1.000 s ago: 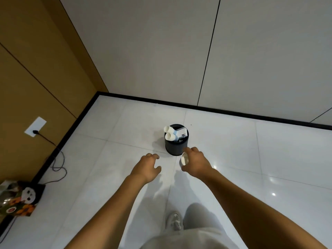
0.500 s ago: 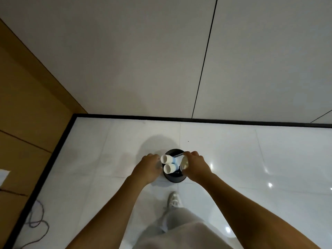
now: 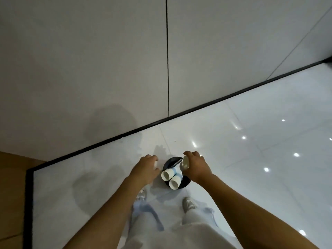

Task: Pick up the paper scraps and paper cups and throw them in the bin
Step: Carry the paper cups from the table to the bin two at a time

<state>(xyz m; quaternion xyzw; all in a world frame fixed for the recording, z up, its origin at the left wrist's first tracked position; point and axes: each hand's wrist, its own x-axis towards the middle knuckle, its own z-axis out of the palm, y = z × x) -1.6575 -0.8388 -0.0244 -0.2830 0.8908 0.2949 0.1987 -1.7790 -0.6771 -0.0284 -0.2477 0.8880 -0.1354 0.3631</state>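
Observation:
A small round black bin [image 3: 169, 162] stands on the white floor just ahead of my feet. Two white paper cups [image 3: 166, 175] [image 3: 174, 181] lie in its top with their mouths towards me, beside some paper. My right hand [image 3: 196, 168] is over the bin's right rim and grips a third white paper cup [image 3: 185, 163], tilted above the opening. My left hand [image 3: 145, 170] hovers just left of the bin with its fingers loosely curled, and I see nothing in it.
A grey panelled wall with a black skirting [image 3: 197, 106] runs close behind the bin. A brown wood wall [image 3: 10, 194] closes the left side. My two shoes [image 3: 188, 204] stand right below the bin. Glossy tiles stretch to the right.
I have stepped up to the bin, which now sits right at my feet. Both hands have come over it, the right one carrying the cup above the opening.

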